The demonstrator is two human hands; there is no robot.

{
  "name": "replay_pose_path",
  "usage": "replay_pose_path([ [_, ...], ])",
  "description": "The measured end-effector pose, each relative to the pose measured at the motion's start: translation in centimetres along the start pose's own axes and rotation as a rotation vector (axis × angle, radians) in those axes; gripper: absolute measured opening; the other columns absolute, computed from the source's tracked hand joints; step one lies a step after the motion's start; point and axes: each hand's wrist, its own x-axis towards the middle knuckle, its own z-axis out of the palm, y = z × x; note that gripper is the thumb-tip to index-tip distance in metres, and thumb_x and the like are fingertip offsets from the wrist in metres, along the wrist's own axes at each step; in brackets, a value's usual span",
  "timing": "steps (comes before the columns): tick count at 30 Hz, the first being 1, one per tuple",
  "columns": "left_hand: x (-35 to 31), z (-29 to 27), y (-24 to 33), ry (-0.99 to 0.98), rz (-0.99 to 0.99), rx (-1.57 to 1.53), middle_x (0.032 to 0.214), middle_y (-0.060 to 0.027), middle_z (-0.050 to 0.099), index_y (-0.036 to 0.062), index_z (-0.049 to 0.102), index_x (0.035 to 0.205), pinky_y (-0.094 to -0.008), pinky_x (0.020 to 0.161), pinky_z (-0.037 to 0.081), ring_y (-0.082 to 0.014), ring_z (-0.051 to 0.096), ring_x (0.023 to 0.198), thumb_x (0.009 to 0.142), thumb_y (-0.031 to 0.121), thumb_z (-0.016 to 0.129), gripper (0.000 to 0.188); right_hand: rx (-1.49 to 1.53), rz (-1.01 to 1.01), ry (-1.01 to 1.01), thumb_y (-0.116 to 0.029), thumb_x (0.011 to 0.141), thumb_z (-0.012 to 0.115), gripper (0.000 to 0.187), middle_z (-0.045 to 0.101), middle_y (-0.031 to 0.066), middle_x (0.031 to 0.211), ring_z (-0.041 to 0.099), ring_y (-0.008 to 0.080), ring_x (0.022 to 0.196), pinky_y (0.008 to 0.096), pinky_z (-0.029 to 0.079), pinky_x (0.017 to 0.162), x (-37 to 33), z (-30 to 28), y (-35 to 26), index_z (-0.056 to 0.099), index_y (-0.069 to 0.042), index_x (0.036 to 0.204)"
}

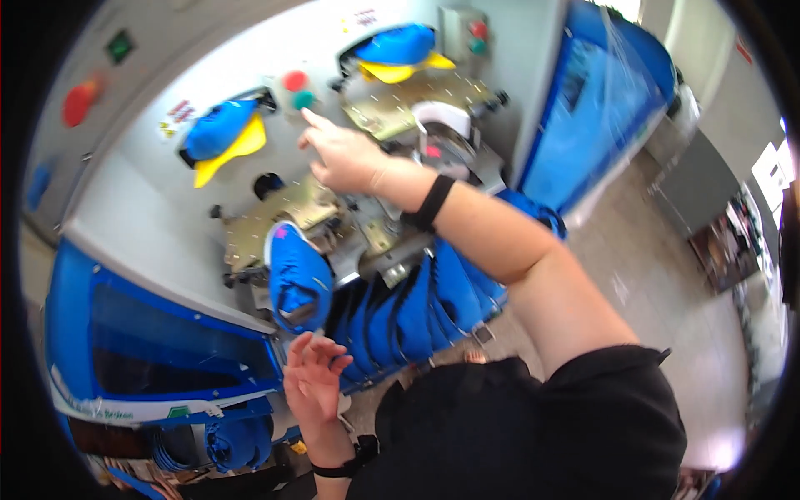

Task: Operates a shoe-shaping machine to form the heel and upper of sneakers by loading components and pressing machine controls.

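My right hand (343,157) reaches up over the machine, index finger stretched to a green push button (302,100). The fingertip overlaps the button's lower edge; whether it presses is unclear. A red button (295,81) sits just above the green one. The other fingers of that hand are loosely bent around nothing. Low in front of the machine, my left hand (313,382) is raised with its fingers apart and holds nothing. Just above its fingertips, a blue cap (300,275) with a pink mark sits on the left station.
Blue-and-yellow padded pieces (229,137) are fixed to the wall above brass-coloured plates (283,215). A white-and-grey form (443,125) occupies the right station. Several blue caps (400,321) hang in a row along the machine's front. Blue-framed panels (179,333) flank it.
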Motion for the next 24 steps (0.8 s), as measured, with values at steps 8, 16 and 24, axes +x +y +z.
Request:
replay_pose_path([
  [8, 3.4, 0.9, -4.2, -0.164, -0.256, 0.016, 0.118, -0.0156, 0.056, 0.0043, 0.045, 0.135, -0.0440, 0.089, 0.051, -0.0295, 0.059, 0.106, 0.097, 0.047, 0.049, 0.058, 0.075, 0.335, 0.154, -0.012, 0.093, 0.064, 0.029, 0.038, -0.0010, 0.058, 0.035, 0.0049, 0.056, 0.0266, 0.031, 0.048, -17.7, -18.2, 0.6, 0.054, 0.001, 0.070],
  [16, 8.8, 9.1, -12.0, -0.413, -0.339, 0.617, 0.108, -0.0111, 0.067, -0.0045, 0.062, 0.111, -0.0280, 0.090, 0.049, -0.0160, 0.065, 0.099, 0.095, 0.006, 0.058, 0.019, 0.054, 0.715, 0.628, -0.020, 0.097, 0.059, 0.037, 0.043, -0.0048, 0.058, 0.038, 0.0039, 0.054, 0.0245, 0.030, 0.048, -31.7, -26.6, 0.6, 0.052, -0.002, 0.066],
  [24, 13.4, 12.7, -25.2, -0.675, 0.152, 1.141, 0.111, -0.0182, 0.065, -0.0007, 0.063, 0.112, -0.0384, 0.089, 0.050, -0.0365, 0.062, 0.103, 0.089, 0.014, 0.067, 0.028, 0.181, 0.987, 0.538, -0.018, 0.097, 0.058, 0.038, 0.040, -0.0030, 0.055, 0.035, 0.0044, 0.054, 0.0264, 0.030, 0.047, -39.4, -22.7, -2.7, 0.046, -0.001, 0.065],
])
